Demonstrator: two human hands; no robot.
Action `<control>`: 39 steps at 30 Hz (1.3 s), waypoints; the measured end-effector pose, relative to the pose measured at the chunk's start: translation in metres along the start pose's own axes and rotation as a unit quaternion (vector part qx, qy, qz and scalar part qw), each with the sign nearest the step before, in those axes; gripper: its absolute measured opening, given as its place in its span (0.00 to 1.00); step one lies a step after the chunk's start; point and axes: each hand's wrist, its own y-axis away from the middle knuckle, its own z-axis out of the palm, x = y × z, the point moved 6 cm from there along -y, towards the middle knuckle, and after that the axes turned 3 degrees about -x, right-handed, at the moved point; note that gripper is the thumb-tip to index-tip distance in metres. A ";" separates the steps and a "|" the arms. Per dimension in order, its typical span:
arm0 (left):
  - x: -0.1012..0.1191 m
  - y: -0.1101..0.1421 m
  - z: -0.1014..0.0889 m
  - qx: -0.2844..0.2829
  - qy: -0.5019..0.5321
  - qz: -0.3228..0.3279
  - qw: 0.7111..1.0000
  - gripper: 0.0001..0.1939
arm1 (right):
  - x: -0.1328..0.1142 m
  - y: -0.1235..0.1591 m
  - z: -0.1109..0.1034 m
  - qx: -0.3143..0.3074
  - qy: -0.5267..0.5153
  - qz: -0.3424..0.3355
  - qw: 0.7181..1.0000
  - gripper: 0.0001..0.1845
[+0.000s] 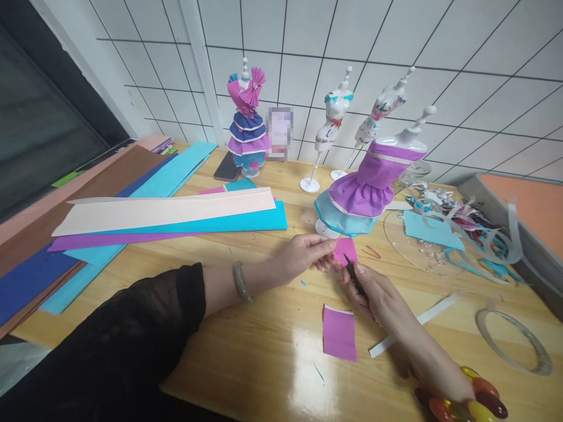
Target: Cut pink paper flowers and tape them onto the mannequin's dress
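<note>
We see the left hand (303, 258) pinching a small pink piece (346, 251) above the wooden bench (264, 351), just in front of the mannequin in the purple and light-blue dress (367, 181), while the right hand (380, 296) is closed around dark scissors (354, 275), blades at the piece's lower edge. To cut well, we'd keep the piece taut, left fingertips clear of the blade line, and turn the piece rather than the scissors, using short snips. A purple rectangle (339, 333) lies flat nearer us, a white strip (417, 323) partly under the right forearm.
</note>
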 end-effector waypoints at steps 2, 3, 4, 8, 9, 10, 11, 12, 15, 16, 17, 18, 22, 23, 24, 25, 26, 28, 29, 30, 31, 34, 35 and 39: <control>-0.002 0.000 0.001 -0.008 -0.004 -0.011 1.000 0.22 | 0.000 0.000 -0.001 0.006 -0.001 -0.004 1.000 0.23; -0.003 0.000 0.002 -0.013 -0.005 -0.015 1.000 0.22 | -0.001 0.000 -0.001 0.008 -0.003 -0.008 1.000 0.23; -0.004 0.000 0.002 -0.016 -0.008 -0.019 1.000 0.21 | 0.000 -0.001 -0.002 0.009 -0.004 -0.012 1.000 0.23; -0.008 0.000 0.002 -0.019 -0.026 -0.026 0.999 0.19 | 0.001 -0.002 -0.002 0.010 -0.005 -0.020 1.000 0.23; -0.008 0.000 0.002 -0.019 -0.031 -0.025 0.999 0.19 | 0.001 -0.002 -0.001 0.011 -0.004 -0.019 1.000 0.23; -0.008 0.000 0.002 -0.019 -0.035 -0.024 0.999 0.19 | 0.000 -0.002 -0.001 0.013 -0.003 -0.017 1.000 0.23; -0.008 0.000 0.002 -0.020 -0.038 -0.025 0.999 0.19 | 0.000 -0.002 -0.001 0.015 -0.002 -0.016 1.000 0.23; -0.007 0.000 0.002 -0.022 -0.042 -0.026 0.999 0.19 | 0.000 -0.002 -0.001 0.015 -0.001 -0.015 1.000 0.23; -0.005 0.002 0.005 -0.041 -0.047 -0.032 0.998 0.18 | -0.001 -0.001 0.000 0.013 0.007 -0.011 1.000 0.24; -0.005 0.002 0.006 -0.048 -0.049 -0.032 0.997 0.18 | -0.001 -0.001 0.000 0.012 0.012 -0.011 1.000 0.24; -0.004 0.002 0.007 -0.052 -0.051 -0.031 0.997 0.18 | -0.001 -0.001 0.000 0.011 0.016 -0.011 1.000 0.24; -0.004 0.002 0.007 -0.054 -0.050 -0.029 0.997 0.18 | -0.001 -0.002 0.000 0.011 0.018 -0.012 1.000 0.24; -0.005 0.001 0.007 -0.047 -0.040 -0.022 0.998 0.17 | 0.002 -0.003 0.000 0.006 0.010 -0.010 1.000 0.24; -0.006 0.001 0.006 -0.045 -0.038 -0.020 0.998 0.17 | 0.002 -0.003 0.001 0.005 0.006 -0.009 1.000 0.24; -0.006 0.000 0.006 -0.046 -0.040 -0.019 0.998 0.16 | 0.002 -0.002 0.001 0.004 0.002 -0.008 1.000 0.24; -0.007 0.000 0.006 -0.046 -0.044 -0.018 0.998 0.16 | 0.002 -0.002 0.001 0.003 -0.001 -0.009 1.000 0.23; -0.008 0.000 0.006 -0.047 -0.051 -0.019 0.997 0.16 | 0.002 -0.002 0.002 0.003 -0.002 -0.009 1.000 0.23; -0.009 0.001 0.005 -0.046 -0.071 -0.020 0.996 0.17 | 0.000 -0.001 0.002 0.002 -0.001 -0.011 1.000 0.23; -0.010 0.001 0.005 -0.047 -0.080 -0.021 0.995 0.18 | 0.000 -0.001 0.002 0.001 0.000 -0.013 1.000 0.23; -0.010 0.002 0.005 -0.047 -0.086 -0.020 0.995 0.18 | -0.001 -0.001 0.002 0.000 0.003 -0.015 1.000 0.22; -0.010 0.002 0.005 -0.047 -0.089 -0.018 0.995 0.18 | -0.001 0.000 0.002 0.000 0.004 -0.016 1.000 0.22; -0.009 0.002 0.005 -0.048 -0.085 -0.014 0.995 0.19 | -0.001 -0.001 0.002 -0.002 0.007 -0.015 1.000 0.22; -0.008 0.002 0.005 -0.046 -0.083 -0.013 0.995 0.19 | 0.000 -0.001 0.002 -0.003 0.007 -0.015 1.000 0.22; -0.005 0.002 0.008 -0.053 -0.077 -0.003 0.996 0.18 | 0.003 -0.002 0.001 -0.003 0.001 -0.013 1.000 0.22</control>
